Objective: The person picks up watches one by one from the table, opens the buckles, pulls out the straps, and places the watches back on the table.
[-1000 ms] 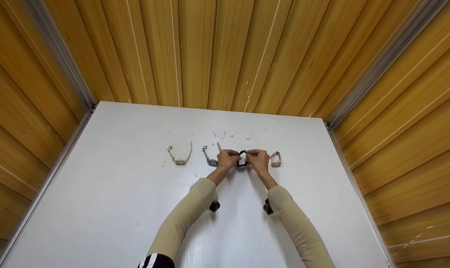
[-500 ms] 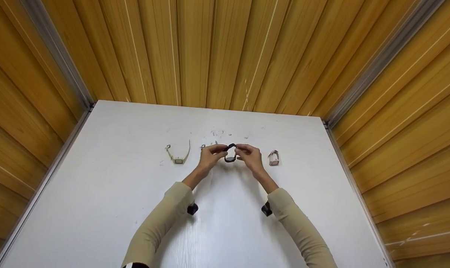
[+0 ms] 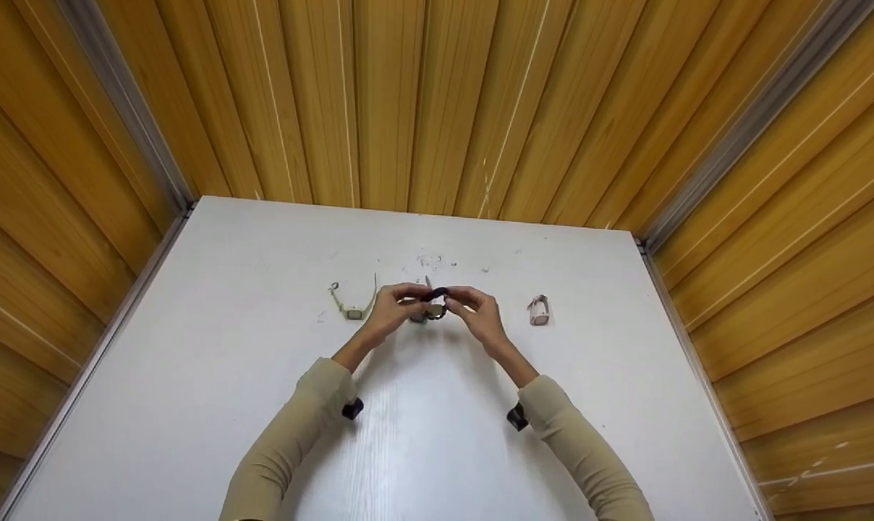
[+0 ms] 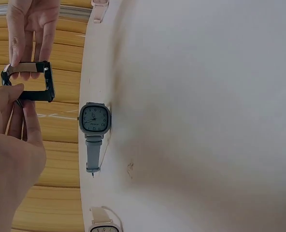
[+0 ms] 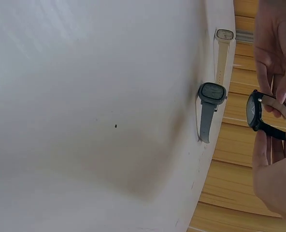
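Note:
My left hand (image 3: pixel 390 315) and right hand (image 3: pixel 482 318) hold a black wristwatch (image 4: pixel 50 82) between them, raised above the table. Its strap curves round into a loop. The left fingers pinch one side of the strap, the right fingers the other. In the right wrist view the dial of the black watch (image 5: pixel 251 110) faces away from the strap loop. A grey-blue watch (image 4: pixel 94 118) lies just behind and below the hands, partly hidden by them in the head view. A beige watch (image 3: pixel 354 314) lies to the left, a pink watch (image 3: pixel 540 311) to the right.
The white table (image 3: pixel 437 449) carries the watches in a row across its far half. Small dark marks (image 3: pixel 430 262) show on its surface behind them. Yellow wood-look panels (image 3: pixel 379 101) wall in the back and both sides.
Both hands have moved left with the black watch and lifted it, from beside the pink watch to in front of the grey-blue one. The lying watches have stayed put.

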### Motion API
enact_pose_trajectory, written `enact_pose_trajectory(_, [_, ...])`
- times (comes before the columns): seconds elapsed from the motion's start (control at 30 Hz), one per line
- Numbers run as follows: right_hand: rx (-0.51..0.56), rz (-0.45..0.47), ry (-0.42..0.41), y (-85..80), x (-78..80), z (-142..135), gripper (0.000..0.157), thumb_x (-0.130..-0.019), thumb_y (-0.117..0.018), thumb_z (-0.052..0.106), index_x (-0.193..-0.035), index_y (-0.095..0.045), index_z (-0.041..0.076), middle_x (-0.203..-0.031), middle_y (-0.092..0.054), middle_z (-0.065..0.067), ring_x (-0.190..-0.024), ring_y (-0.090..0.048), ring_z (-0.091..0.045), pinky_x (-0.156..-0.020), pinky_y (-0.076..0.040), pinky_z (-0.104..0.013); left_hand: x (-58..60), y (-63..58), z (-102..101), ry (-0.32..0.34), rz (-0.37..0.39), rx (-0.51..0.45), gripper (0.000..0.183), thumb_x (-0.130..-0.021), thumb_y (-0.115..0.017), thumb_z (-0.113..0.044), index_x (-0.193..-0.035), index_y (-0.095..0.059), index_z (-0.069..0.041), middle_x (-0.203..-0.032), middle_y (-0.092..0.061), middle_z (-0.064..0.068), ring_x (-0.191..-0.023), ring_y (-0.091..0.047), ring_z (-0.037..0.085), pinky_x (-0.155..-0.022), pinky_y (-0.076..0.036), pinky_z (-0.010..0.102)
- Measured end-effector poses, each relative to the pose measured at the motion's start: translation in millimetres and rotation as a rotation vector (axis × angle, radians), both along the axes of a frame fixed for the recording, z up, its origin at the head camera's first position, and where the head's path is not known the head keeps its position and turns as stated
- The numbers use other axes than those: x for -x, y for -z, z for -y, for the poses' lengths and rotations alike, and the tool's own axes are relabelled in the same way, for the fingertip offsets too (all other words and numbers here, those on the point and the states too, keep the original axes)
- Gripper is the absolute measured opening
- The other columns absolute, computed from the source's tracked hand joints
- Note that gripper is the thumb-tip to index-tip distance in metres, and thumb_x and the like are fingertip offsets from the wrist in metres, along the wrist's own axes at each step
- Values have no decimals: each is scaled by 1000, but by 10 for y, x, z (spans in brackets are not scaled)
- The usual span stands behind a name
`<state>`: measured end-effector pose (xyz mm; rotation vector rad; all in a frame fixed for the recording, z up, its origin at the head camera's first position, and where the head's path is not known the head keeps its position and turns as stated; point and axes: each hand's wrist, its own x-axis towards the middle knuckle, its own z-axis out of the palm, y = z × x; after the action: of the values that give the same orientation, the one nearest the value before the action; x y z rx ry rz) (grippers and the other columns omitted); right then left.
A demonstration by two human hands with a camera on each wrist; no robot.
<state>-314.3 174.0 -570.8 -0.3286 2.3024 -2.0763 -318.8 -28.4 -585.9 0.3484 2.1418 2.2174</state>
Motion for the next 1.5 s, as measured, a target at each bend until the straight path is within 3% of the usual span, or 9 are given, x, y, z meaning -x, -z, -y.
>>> enact_pose_trajectory(0.2, [-12, -56, -10, -205, -137, 12, 27, -94, -68, -4, -120, -66, -12, -119, -71, -25, -103, -70, -14, -89, -57, -20, 31, -24, -12, 20, -11, 4, 29, -85, -80, -1, -112, -74, 5, -112, -74, 20, -103, -72, 25, -83, -60, 20])
enact_pose_trajectory(0.4, [-15, -83, -14, -118, -110, -14, 30, -95, -66, -5, -124, -65, -11, -123, -69, -28, -107, -70, -24, -89, -60, -25, 49, -8, -46, 17, -60, 19, 27, -85, -81, -3, -110, -75, 5, -110, -74, 22, -97, -72, 15, -81, -59, 19])
enact_pose_trajectory(0.67, [-19, -116, -10, 86, -13, -33, 28, -96, -67, 0, -123, -68, -8, -123, -69, -27, -108, -70, -25, -92, -62, -37, 32, 6, -92, 0, -89, 47, 26, -86, -78, 2, -111, -73, 10, -113, -71, 30, -103, -73, 34, -78, -60, 18])
enact_pose_trajectory(0.8, [-54, -158, -9, 90, -16, -49, 27, -96, -68, 3, -121, -70, -5, -123, -70, -24, -110, -69, -27, -93, -61, -37, 39, -6, -120, 16, -109, 60, 26, -87, -76, 6, -111, -71, 15, -113, -70, 34, -106, -71, 44, -76, -60, 19])
enact_pose_trajectory(0.9, [-101, -218, -1, 118, 5, -64, 25, -95, -70, 6, -119, -72, 0, -119, -73, -16, -110, -70, -24, -95, -60, -38, -23, -120, -118, 33, -138, 59, 26, -86, -75, 8, -109, -69, 18, -110, -69, 35, -105, -71, 46, -75, -62, 21])
enact_pose_trajectory(1.0, [-123, -270, 7, -12, -69, -26, 23, -94, -70, 1, -116, -72, -4, -116, -74, -19, -110, -70, -33, -96, -59, -40, -18, -128, -118, 26, -158, 62, 25, -84, -78, 7, -107, -71, 16, -107, -70, 33, -103, -72, 43, -72, -61, 21])
enact_pose_trajectory(1.13, [-128, -295, -2, -207, -193, 20, 21, -92, -67, -9, -113, -68, -14, -113, -71, -29, -109, -68, -44, -95, -60, -42, 44, -9, -135, 8, -186, 91, 25, -83, -81, 1, -105, -75, 9, -107, -72, 28, -102, -73, 41, -79, -63, 29])
enact_pose_trajectory(1.27, [-92, -277, -28, -190, -190, 3, 21, -93, -66, -9, -113, -66, -15, -114, -69, -31, -112, -68, -41, -97, -58, -48, 30, -11, -156, -4, -242, 128, 23, -84, -80, 3, -106, -75, 8, -107, -73, 27, -103, -71, 43, -90, -61, 50])
enact_pose_trajectory(1.5, [-101, -316, -36, -154, -214, -2, 24, -91, -67, -11, -114, -66, -15, -115, -68, -30, -113, -66, -46, -95, -61, -38, -87, -180, -185, -14, -324, 176, 20, -84, -77, 8, -103, -74, 14, -103, -71, 31, -101, -66, 49, -93, -56, 61])
